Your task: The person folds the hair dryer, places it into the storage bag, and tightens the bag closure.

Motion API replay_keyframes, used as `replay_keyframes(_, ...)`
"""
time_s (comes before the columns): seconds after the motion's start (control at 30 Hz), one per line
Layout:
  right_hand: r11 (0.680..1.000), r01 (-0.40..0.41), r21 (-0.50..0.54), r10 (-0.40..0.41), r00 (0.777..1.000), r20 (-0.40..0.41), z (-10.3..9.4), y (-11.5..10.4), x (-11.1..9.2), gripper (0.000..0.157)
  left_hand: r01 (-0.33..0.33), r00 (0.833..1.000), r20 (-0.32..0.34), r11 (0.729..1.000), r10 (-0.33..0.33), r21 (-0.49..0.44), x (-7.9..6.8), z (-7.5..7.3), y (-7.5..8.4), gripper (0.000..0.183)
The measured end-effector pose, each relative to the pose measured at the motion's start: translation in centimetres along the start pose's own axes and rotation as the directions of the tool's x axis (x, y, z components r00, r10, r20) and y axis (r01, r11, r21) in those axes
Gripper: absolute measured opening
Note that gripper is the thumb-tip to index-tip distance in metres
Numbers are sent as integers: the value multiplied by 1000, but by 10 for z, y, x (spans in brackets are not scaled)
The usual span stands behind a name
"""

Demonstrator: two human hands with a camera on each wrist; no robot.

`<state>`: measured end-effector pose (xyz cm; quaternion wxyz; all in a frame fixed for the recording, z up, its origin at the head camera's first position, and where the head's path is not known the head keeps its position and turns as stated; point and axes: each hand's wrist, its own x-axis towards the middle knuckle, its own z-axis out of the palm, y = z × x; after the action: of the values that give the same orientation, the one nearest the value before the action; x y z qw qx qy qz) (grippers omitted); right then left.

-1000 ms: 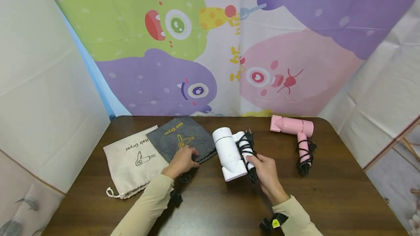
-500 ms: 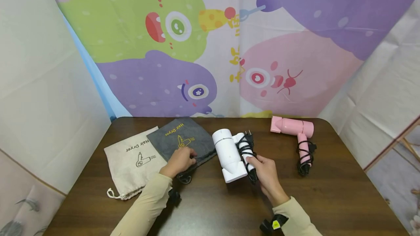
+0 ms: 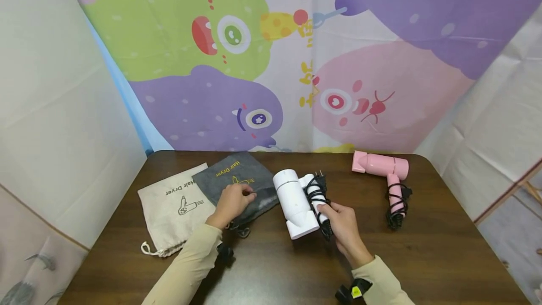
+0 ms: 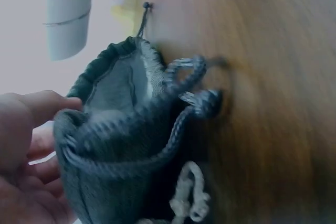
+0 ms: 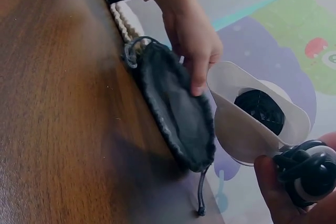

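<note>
Left hand (image 3: 230, 203) pinches the grey pouch (image 3: 243, 187) mouth on the worktop (image 3: 423, 258), right hand (image 3: 345, 225) clamped round the white dryer (image 3: 294, 204) handle, just right of the pouch, nozzle toward the person.

A: In your left wrist view the left hand (image 4: 21, 150) runs off the edge, and the bench (image 4: 273, 103) is blurred.

B: Your right hand (image 5: 294, 198) is cropped too, and it hides part of the white hair dryer's (image 3: 296, 201) handle in your head view.
</note>
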<state>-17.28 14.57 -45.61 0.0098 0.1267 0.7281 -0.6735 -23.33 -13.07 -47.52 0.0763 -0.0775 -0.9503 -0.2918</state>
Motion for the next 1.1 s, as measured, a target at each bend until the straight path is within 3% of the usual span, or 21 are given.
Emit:
replay_keyframes(0.3, 999, 25, -40, -23, 999, 35, 5, 2, -3, 22, -6, 988, -156, 994, -11, -109, 4, 0, 9, 12)
replay_keyframes(0.67, 997, 32, -67, -28, 997, 65, 12, 5, -6, 20, -55, 971, -240, 977, 5, -204, 6, 0, 30, 13)
replay_keyframes(1.1, 996, 39, -86, -34, 998, 62, 22, 16, -10, 20, -158, 946, -301, 981, 116, -116, -2, 9, 53, 8)
